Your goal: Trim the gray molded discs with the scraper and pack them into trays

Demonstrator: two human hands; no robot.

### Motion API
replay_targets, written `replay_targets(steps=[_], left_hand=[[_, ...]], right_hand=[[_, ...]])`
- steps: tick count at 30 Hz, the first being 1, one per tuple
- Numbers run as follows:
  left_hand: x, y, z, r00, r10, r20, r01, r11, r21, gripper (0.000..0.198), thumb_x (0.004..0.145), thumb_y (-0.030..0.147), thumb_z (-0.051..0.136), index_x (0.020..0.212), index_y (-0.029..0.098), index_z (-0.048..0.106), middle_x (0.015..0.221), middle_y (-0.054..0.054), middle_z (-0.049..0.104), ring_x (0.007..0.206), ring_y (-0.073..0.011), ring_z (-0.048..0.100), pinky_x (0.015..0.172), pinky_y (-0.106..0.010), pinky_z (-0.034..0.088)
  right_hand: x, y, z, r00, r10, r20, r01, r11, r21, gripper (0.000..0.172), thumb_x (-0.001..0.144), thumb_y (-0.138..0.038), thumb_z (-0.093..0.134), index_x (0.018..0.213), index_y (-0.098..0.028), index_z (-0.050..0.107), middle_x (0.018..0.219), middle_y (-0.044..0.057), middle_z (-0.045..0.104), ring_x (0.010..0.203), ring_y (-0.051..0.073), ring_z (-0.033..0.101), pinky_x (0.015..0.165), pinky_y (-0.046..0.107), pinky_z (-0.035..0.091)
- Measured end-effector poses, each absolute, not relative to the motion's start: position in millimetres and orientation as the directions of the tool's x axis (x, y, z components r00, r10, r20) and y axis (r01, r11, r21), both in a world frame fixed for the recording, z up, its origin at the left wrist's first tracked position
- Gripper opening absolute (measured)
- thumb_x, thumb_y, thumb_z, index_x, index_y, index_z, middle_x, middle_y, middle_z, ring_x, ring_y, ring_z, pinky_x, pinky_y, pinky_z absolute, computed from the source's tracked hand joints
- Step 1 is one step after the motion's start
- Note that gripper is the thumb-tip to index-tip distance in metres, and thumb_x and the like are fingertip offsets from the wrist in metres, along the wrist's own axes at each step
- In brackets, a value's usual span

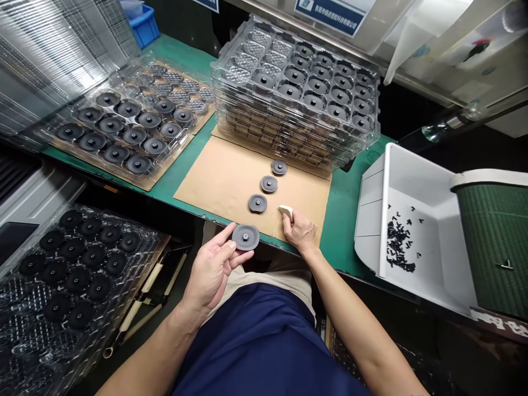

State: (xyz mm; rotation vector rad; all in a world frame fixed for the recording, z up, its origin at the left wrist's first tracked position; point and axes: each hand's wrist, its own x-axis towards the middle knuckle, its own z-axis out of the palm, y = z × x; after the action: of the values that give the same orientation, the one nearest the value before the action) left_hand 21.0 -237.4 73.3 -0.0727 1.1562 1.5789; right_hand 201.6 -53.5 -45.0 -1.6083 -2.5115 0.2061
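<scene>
My left hand grips a dark grey disc-shaped part with a small raised hub, holding it by its edge just off the front of the table. In my closed right hand is a small cream-coloured block, its end poking out above the cardboard sheet. Three similar discs lie in a slanting row on that cardboard: a near disc, a middle disc and a far disc.
A tall stack of clear trays with discs stands behind the cardboard. Another clear tray sits left on the green table. Lower left is a further tray of discs. A grey bin with small black pieces stands right, beside a green conveyor belt.
</scene>
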Motion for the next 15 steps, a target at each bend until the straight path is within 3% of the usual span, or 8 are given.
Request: replay_targets(steps=[6, 11, 15], left_hand=[[23.7, -235.8, 71.0, -0.424, 0.695, -0.581, -0.751, 0.089, 0.654, 0.077, 0.079, 0.017, 0.079, 0.150, 0.006, 0.050, 0.101, -0.008, 0.076, 0.101, -0.0240, 0.074, 0.097, -0.050, 0.064], [27.2, -236.7, 71.2, -0.481, 0.710, -0.514, -0.674, 0.076, 0.735, 0.087, 0.081, 0.025, 0.081, 0.156, 0.005, 0.042, 0.074, 0.005, 0.064, 0.084, -0.0164, 0.072, 0.100, -0.049, 0.063], [28.4, -237.8, 72.4, -0.498, 0.720, -0.483, -0.625, 0.088, 0.775, 0.087, 0.081, 0.031, 0.081, 0.156, 0.009, 0.043, 0.073, 0.006, 0.063, 0.090, -0.0200, 0.073, 0.100, -0.049, 0.062]], right_hand=[[201.8, -53.6, -45.9, -0.410, 0.910, 0.056, 0.890, 0.413, -0.192, 0.034, 0.102, -0.041, 0.048, 0.101, -0.015, 0.071, 0.079, 0.007, 0.067, 0.064, 0.015, 0.048, 0.062, 0.028, 0.016], [203.9, -53.6, -48.7, -0.414, 0.907, 0.073, 0.887, 0.420, -0.191, 0.034, 0.103, -0.041, 0.048, 0.102, -0.016, 0.071, 0.079, 0.007, 0.067, 0.063, 0.015, 0.048, 0.062, 0.029, 0.016], [205.3, -53.4, -50.7, -0.418, 0.905, 0.084, 0.884, 0.426, -0.191, 0.036, 0.104, -0.042, 0.046, 0.101, -0.016, 0.071, 0.079, 0.007, 0.067, 0.064, 0.015, 0.048, 0.062, 0.029, 0.016]])
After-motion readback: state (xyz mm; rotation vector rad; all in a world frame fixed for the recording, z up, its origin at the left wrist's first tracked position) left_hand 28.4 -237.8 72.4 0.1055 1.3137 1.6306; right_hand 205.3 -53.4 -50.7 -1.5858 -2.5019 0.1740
